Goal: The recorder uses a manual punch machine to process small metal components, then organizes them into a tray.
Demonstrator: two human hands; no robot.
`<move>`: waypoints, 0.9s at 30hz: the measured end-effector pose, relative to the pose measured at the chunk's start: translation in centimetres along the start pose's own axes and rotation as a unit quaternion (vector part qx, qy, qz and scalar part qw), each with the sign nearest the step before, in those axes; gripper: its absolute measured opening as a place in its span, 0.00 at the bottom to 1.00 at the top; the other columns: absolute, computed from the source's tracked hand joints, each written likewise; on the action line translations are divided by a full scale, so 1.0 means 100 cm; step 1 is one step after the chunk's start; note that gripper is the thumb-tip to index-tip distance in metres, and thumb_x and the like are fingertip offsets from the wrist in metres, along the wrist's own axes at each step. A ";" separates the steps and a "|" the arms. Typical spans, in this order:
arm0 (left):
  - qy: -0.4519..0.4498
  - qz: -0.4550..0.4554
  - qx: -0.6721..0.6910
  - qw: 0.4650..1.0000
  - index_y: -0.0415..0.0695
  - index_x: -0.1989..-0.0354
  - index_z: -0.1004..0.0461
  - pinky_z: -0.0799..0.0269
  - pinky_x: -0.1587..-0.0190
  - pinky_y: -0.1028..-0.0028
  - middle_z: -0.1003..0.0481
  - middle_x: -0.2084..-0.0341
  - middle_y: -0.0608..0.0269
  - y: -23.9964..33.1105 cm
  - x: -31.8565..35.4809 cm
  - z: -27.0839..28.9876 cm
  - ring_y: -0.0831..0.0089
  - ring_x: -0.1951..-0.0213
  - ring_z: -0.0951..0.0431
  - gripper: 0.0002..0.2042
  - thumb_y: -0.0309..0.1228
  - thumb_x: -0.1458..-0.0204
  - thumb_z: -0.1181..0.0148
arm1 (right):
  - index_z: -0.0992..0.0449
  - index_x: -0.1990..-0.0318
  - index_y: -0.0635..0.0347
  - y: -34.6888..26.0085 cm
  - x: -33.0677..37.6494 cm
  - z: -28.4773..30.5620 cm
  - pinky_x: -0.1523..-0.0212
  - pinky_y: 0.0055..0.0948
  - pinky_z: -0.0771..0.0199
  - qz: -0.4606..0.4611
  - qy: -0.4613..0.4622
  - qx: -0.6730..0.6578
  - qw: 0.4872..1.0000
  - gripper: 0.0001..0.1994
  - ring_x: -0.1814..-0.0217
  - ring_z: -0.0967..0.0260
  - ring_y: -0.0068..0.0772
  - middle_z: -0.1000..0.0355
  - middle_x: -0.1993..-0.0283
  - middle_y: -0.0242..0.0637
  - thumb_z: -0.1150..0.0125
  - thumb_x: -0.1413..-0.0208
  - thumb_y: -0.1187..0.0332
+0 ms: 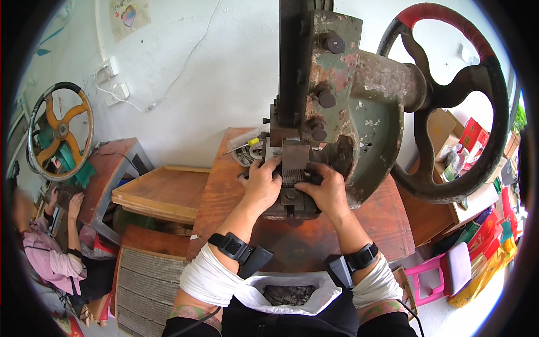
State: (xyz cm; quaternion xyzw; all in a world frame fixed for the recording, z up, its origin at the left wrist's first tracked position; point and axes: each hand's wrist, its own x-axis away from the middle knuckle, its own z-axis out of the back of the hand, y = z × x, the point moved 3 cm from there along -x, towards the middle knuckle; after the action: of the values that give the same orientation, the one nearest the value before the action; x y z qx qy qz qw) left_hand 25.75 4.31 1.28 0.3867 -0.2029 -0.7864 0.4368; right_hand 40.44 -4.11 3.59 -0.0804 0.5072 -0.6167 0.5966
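My left hand (261, 185) and my right hand (324, 190) are at the foot of a heavy, worn green screw press (331, 73). Between them lies a small metal piece with fine ridges (292, 177), under the press's square steel punch (296, 153). Both hands are closed, with fingers curled and thumbs at the ridged piece's two sides. Some fingertips are hidden by the die parts. Just nearer to me, a bolt (289, 195) sits on the dark die base (292, 212).
The press's large handwheel (488, 90) rises at the right. A yellow-handled screwdriver (252, 142) rests over a tray of small parts left of the die. White cloth (258, 297) on my lap holds dark metal bits (289, 294). Another person (53, 253) works at the left beside a second wheel (62, 130).
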 end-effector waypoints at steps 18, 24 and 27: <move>-0.176 0.024 -0.007 0.984 0.54 0.37 0.42 0.64 0.45 0.25 0.43 0.36 0.66 0.002 0.002 0.008 0.52 0.36 0.45 0.24 0.33 0.44 0.55 | 0.26 0.55 0.65 -0.018 0.004 0.021 0.55 0.36 0.27 0.000 0.013 0.021 1.000 0.24 0.55 0.28 0.44 0.28 0.59 0.47 0.27 0.64 0.70; -0.145 -0.004 -0.085 0.986 0.54 0.36 0.44 0.58 0.48 0.23 0.45 0.35 0.68 0.002 0.007 0.012 0.49 0.38 0.43 0.25 0.33 0.44 0.56 | 0.22 0.63 0.61 -0.051 0.019 0.055 0.54 0.38 0.28 0.161 0.090 0.116 0.976 0.17 0.55 0.29 0.44 0.27 0.60 0.45 0.27 0.64 0.69; -0.144 0.001 -0.097 0.985 0.53 0.36 0.44 0.58 0.49 0.23 0.46 0.34 0.67 -0.004 0.013 0.021 0.48 0.38 0.42 0.25 0.34 0.44 0.56 | 0.23 0.57 0.57 -0.115 0.025 0.180 0.58 0.25 0.27 0.335 0.375 0.273 0.820 0.12 0.58 0.28 0.25 0.25 0.59 0.31 0.39 0.51 0.74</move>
State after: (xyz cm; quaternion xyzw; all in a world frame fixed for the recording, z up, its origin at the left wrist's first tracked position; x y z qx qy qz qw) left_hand 23.48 3.36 1.71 0.2248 -0.1865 -0.8497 0.4390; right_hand 44.93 -18.30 19.09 0.4983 0.4982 -0.4745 0.5276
